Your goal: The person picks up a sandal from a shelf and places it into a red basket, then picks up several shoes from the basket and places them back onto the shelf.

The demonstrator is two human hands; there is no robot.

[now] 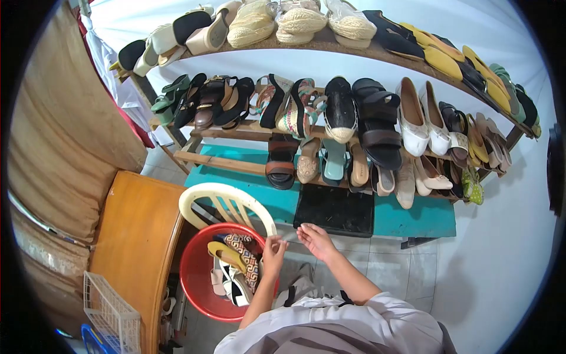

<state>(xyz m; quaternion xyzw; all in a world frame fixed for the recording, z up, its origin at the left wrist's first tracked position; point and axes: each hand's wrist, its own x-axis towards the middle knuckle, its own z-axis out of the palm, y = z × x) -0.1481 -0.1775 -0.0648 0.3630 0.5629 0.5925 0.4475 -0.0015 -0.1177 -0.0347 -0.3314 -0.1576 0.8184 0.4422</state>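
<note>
My left hand [274, 252] is raised beside the right rim of a red basin [191, 294], fingers loosely bent and nothing visible in them. To its right, my right hand [316, 242] is held palm up, its fingers apart and slightly curled, also holding nothing I can see. Several shoes lie in the basin: a yellow flat [226, 255], a patterned shoe [250, 266] and a white shoe [238, 290] among them. The basin rests by a cream plastic chair [197, 195]. Both hands are apart from the shoes on the rack.
A wooden shoe rack [224, 163] holds rows of shoes, including white flats [413, 127] and black sandals [377, 133]. Beneath are a teal bench [407, 221] and a black mat [334, 210]. An orange-brown table [138, 230] and a white wire basket [112, 310] stand left.
</note>
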